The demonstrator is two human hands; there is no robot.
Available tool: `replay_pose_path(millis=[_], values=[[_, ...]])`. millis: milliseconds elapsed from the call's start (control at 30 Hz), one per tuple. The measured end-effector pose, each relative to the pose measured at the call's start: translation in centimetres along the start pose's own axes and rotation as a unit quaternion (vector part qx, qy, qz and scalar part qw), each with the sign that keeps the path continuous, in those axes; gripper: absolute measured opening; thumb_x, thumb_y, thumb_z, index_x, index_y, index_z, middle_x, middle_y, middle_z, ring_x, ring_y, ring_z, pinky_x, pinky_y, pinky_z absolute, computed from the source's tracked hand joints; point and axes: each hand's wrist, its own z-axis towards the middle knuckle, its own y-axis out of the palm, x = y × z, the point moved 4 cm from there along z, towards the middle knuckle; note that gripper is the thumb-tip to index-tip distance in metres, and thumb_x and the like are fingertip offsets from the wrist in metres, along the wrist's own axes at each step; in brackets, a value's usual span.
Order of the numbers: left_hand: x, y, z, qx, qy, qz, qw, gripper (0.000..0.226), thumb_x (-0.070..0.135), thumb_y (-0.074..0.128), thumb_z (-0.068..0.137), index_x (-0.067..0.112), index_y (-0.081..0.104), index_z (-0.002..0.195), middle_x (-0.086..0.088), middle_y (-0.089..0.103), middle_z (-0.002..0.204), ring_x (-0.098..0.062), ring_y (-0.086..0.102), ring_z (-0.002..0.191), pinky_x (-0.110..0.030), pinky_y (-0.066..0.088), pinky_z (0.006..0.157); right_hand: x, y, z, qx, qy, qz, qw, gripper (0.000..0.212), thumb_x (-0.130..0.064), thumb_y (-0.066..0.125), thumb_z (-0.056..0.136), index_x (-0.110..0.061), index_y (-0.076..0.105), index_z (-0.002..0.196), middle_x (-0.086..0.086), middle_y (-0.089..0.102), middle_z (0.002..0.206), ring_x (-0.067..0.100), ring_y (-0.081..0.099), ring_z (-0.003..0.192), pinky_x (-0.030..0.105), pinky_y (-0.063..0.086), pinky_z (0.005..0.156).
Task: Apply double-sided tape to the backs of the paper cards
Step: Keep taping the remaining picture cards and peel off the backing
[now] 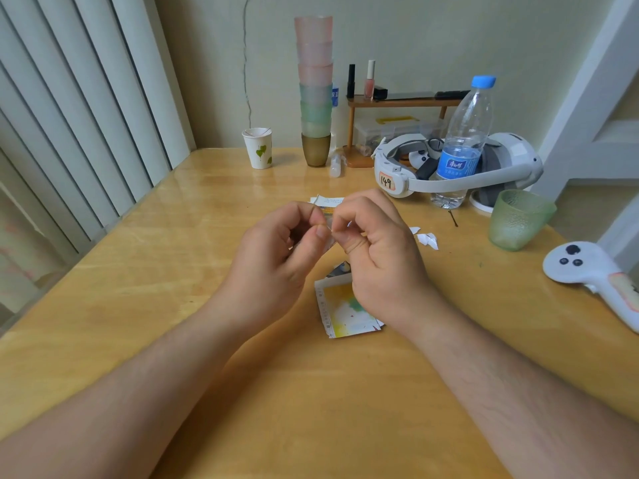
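Above the middle of the wooden table (173, 305), my left hand (276, 257) and my right hand (380, 250) meet fingertip to fingertip. Between them both pinch a small, thin clear piece of tape (328, 236); most of it is hidden by the fingers. Below my right hand a colourful paper card (345, 311) lies on the table, yellow and green with a white border. More cards (328, 201) lie flat just beyond my fingers. Torn white paper scraps (427, 239) sit to the right of my right hand.
A tall stack of plastic cups (314, 91) and a paper cup (258, 148) stand at the back. A water bottle (463, 143) stands inside a white headset (449, 167) at the right. A green glass (518, 219) and a white controller (587, 271) are near the right edge.
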Motion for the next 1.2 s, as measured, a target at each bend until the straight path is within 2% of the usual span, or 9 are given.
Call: replay_pose_path(millis=[267, 400, 567, 700, 800, 900, 1000, 1100, 1200], values=[[0.4, -0.1, 0.0, 0.013, 0.007, -0.001, 1.0, 0.013, 0.026, 0.057, 0.102, 0.026, 0.059, 0.09, 0.018, 0.051, 0.069, -0.01, 0.04, 0.062, -0.022, 0.038, 0.057, 0.0, 0.0, -0.1, -0.003, -0.001, 0.014, 1.0, 0.018, 0.007, 0.059, 0.097, -0.007, 0.061, 0.087, 0.002, 0.054, 0.098, 0.016, 0.054, 0.091, 0.019, 0.044, 0.082], [0.3, -0.3, -0.1, 0.017, 0.006, -0.002, 1.0, 0.014, 0.025, 0.057, 0.104, 0.027, 0.059, 0.09, 0.017, 0.052, 0.069, -0.015, 0.041, 0.064, -0.029, 0.039, 0.058, 0.2, 0.1, -0.1, -0.003, -0.005, 0.024, 1.0, 0.017, 0.008, 0.06, 0.097, -0.007, 0.063, 0.088, 0.001, 0.054, 0.101, 0.017, 0.056, 0.093, 0.021, 0.047, 0.084], [0.4, -0.8, 0.2, 0.037, -0.013, -0.031, 0.999, 0.018, 0.01, 0.055, 0.108, 0.017, 0.058, 0.092, 0.014, 0.055, 0.07, -0.011, 0.048, 0.066, -0.027, 0.043, 0.059, 0.2, -0.1, -0.1, -0.013, -0.001, 0.035, 0.999, 0.013, 0.006, 0.06, 0.096, -0.004, 0.064, 0.088, 0.004, 0.056, 0.103, 0.02, 0.056, 0.096, 0.019, 0.045, 0.085], [-0.2, -2.5, 0.5, 0.069, 0.015, 0.078, 0.994, 0.019, 0.013, 0.055, 0.106, 0.026, 0.057, 0.092, -0.005, 0.052, 0.072, -0.015, 0.044, 0.064, -0.031, 0.04, 0.059, 0.4, -0.4, 0.0, -0.013, 0.036, 0.075, 0.996, 0.015, 0.001, 0.061, 0.095, -0.013, 0.063, 0.088, -0.001, 0.056, 0.105, 0.017, 0.056, 0.098, 0.026, 0.049, 0.085], [-0.7, -4.1, 0.8, 0.115, 0.02, 0.152, 0.981, 0.024, 0.012, 0.055, 0.103, 0.033, 0.051, 0.092, -0.005, 0.048, 0.067, -0.024, 0.044, 0.062, -0.035, 0.04, 0.058, 0.7, -0.6, 0.1, 0.005, 0.121, 0.133, 0.984, 0.017, -0.01, 0.065, 0.088, -0.028, 0.064, 0.085, -0.01, 0.058, 0.107, 0.007, 0.057, 0.094, 0.02, 0.049, 0.083], [-0.9, -4.6, 1.0, 0.064, 0.005, 0.258, 0.964, 0.029, 0.015, 0.057, 0.099, 0.042, 0.05, 0.108, 0.0, 0.053, 0.066, -0.016, 0.05, 0.063, -0.036, 0.043, 0.059, 1.3, -0.7, 0.1, 0.019, 0.196, 0.173, 0.965, 0.012, -0.019, 0.068, 0.082, -0.031, 0.069, 0.08, -0.011, 0.062, 0.107, 0.009, 0.059, 0.091, 0.036, 0.055, 0.09], [-1.5, -3.7, 0.6, -0.052, -0.046, 0.343, 0.937, 0.063, 0.017, 0.06, 0.094, 0.05, 0.033, 0.141, 0.002, 0.056, 0.068, -0.017, 0.056, 0.064, -0.039, 0.049, 0.06, 1.4, -0.8, 0.0, 0.023, 0.242, 0.187, 0.952, 0.005, -0.025, 0.069, 0.08, -0.03, 0.071, 0.078, -0.01, 0.063, 0.105, 0.016, 0.061, 0.093, 0.042, 0.057, 0.089], [-2.0, -3.1, 0.5, -0.12, -0.071, 0.435, 0.89, 0.048, 0.025, 0.063, 0.087, 0.04, 0.044, 0.13, 0.008, 0.057, 0.071, -0.013, 0.055, 0.071, -0.036, 0.048, 0.062, 1.2, -0.8, -0.1, 0.019, 0.26, 0.193, 0.946, 0.005, -0.027, 0.07, 0.079, -0.031, 0.072, 0.075, -0.014, 0.063, 0.102, 0.015, 0.06, 0.092, 0.036, 0.055, 0.085], [-2.4, -3.0, 0.5, -0.137, -0.094, 0.433, 0.886, 0.024, 0.03, 0.063, 0.086, 0.031, 0.063, 0.111, 0.012, 0.059, 0.069, -0.008, 0.056, 0.073, -0.03, 0.045, 0.066, 1.0, -0.7, -0.1, 0.019, 0.265, 0.195, 0.944, 0.004, -0.026, 0.07, 0.077, -0.027, 0.072, 0.074, -0.011, 0.064, 0.1, 0.014, 0.06, 0.087, 0.035, 0.055, 0.082]])
